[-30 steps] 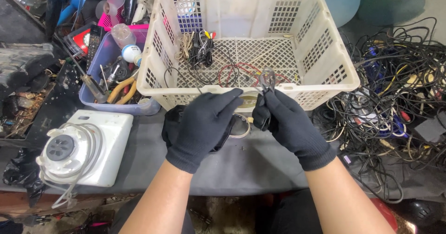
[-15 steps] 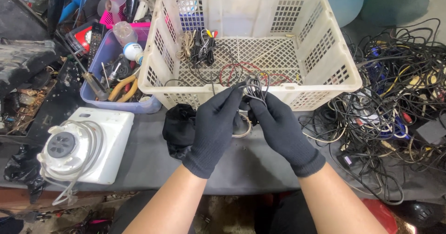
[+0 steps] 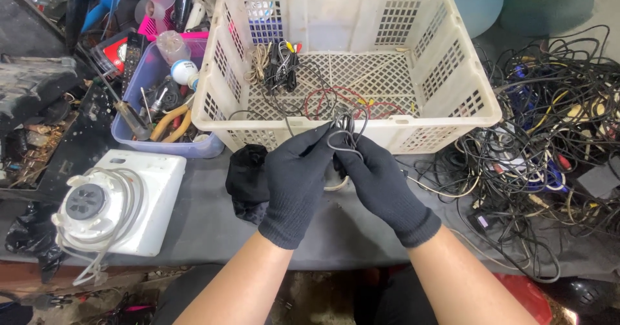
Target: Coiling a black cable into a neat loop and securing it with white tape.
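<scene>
**A:** What are the two hands doing?

**B:** The left hand [image 3: 296, 183] and the right hand [image 3: 381, 186], both in black knit gloves, are meeting over the dark table [image 3: 213, 234]. Their fingertips are closing together on a thin black cable [image 3: 347, 134], which is looping up in small coils just above the pinch.

**A:** So both are gripping it?

**B:** Yes, both are pinching the same cable, thumbs and forefingers pressing close together, the knuckles nearly touching. I cannot tell how the cable is running inside the palms.

**A:** Where is the cable sitting against everything else?

**B:** It is hanging right at the near rim of the white plastic basket [image 3: 452, 115], just beyond the fingertips. Farther past the grip, inside the basket, a bundled black cord with coloured plugs [image 3: 282, 63] and a red wire [image 3: 336, 99] are lying on the mesh floor.

**A:** And beside the hands?

**B:** Just left of the left hand a crumpled black cloth [image 3: 245, 180] is lying on the table. Well out on that side a white boxy device [image 3: 119, 199] with a pale cord wound round its dial is sitting, and beyond it a blue tray [image 3: 139, 105] is holding yellow-handled pliers [image 3: 171, 120] and other tools. Off to the right of the right hand a big tangle of cables [image 3: 549, 144] is spreading across the table. A pale ring-like piece is peeking out just under the grip, too hidden to identify.
</scene>
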